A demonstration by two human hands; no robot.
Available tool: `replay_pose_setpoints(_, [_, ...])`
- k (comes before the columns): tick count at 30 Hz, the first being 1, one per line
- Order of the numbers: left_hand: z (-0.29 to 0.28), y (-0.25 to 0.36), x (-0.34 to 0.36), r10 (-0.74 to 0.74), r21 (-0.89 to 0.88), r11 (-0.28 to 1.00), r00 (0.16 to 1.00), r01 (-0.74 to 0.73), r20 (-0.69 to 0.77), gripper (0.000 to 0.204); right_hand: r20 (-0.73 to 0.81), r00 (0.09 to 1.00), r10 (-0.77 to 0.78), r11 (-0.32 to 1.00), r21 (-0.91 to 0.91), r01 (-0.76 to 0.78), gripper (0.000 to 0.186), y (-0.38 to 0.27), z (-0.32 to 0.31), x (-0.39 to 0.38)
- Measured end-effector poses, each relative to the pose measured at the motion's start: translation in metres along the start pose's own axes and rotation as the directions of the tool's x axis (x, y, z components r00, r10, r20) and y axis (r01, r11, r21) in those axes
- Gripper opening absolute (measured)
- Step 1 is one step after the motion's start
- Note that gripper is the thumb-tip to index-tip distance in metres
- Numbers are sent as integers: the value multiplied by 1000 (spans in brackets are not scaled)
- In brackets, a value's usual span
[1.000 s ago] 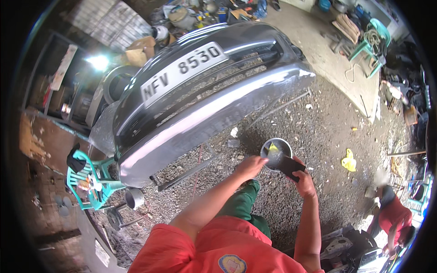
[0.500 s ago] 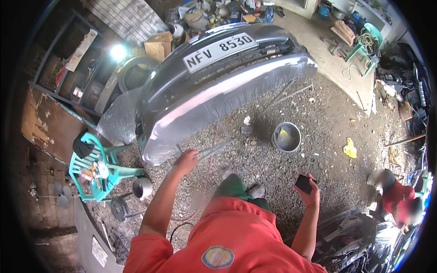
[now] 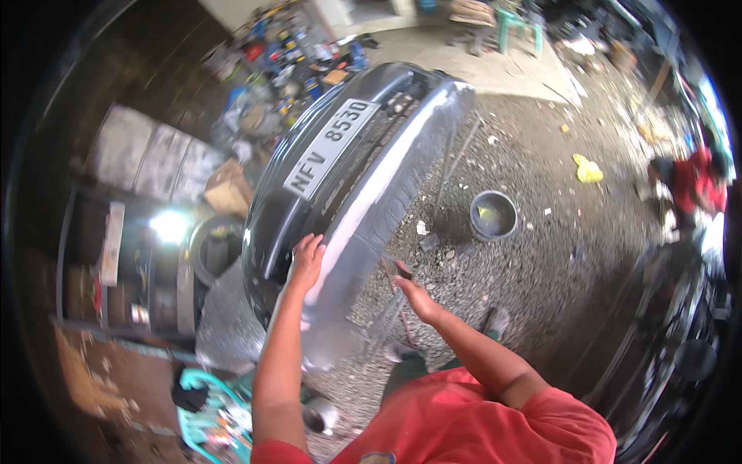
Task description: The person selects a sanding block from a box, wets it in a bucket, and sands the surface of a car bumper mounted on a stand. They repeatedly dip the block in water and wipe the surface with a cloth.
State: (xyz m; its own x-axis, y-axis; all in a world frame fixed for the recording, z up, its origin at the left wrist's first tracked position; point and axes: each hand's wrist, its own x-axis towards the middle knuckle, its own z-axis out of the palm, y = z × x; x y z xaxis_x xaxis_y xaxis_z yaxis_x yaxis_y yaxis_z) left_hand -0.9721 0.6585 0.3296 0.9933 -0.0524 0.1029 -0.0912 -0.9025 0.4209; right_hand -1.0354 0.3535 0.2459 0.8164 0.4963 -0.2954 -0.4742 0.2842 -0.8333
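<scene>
A dark grey car bumper (image 3: 384,220) with a pale, whitish band along it rests on a thin metal stand (image 3: 450,158). My left hand (image 3: 308,264) lies on the near part of the bumper, fingers stretched out over its upper surface. Lower and to the right, my right hand (image 3: 418,300) grips a small dark flat block (image 3: 403,270), seen nearly edge-on. That block is just off the bumper's lower face, and whether it touches cannot be made out. A white number plate (image 3: 331,148) is fixed to the bumper.
A grey bucket (image 3: 493,216) stands on the gravel, with a yellow plastic bag (image 3: 587,168) beyond it. A green plastic chair (image 3: 202,379) is at lower left. Another person in red (image 3: 690,182) crouches at far right, near dark car parts (image 3: 641,340). Clutter fills the back.
My left hand has let go of the metal stand and come up onto the bumper. My right hand has moved left with the dark block, toward the bumper. The view has turned and shifted.
</scene>
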Motion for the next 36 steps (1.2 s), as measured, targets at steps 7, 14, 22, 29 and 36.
replay_pose_setpoints(7, [21,-36,33,264,-83,964,943,-252,204,55,-241,683,-689,674,-560,482,79,-61,64,162])
replay_pose_setpoints(14, [17,-24,40,207,-605,783,857,144,471,81,-489,478,-730,655,-701,283,77,-68,68,214])
replay_pose_setpoints(22, [13,-55,28,167,-685,694,876,222,453,100,-227,634,-739,436,-879,194,87,12,144,171])
replay_pose_setpoints(29, [14,-45,34,166,-711,649,861,271,480,99,-375,464,-802,517,-826,226,80,-40,111,209])
replay_pose_setpoints(36, [9,-45,29,195,-692,699,884,178,425,98,-222,579,-784,421,-877,234,81,-40,96,193])
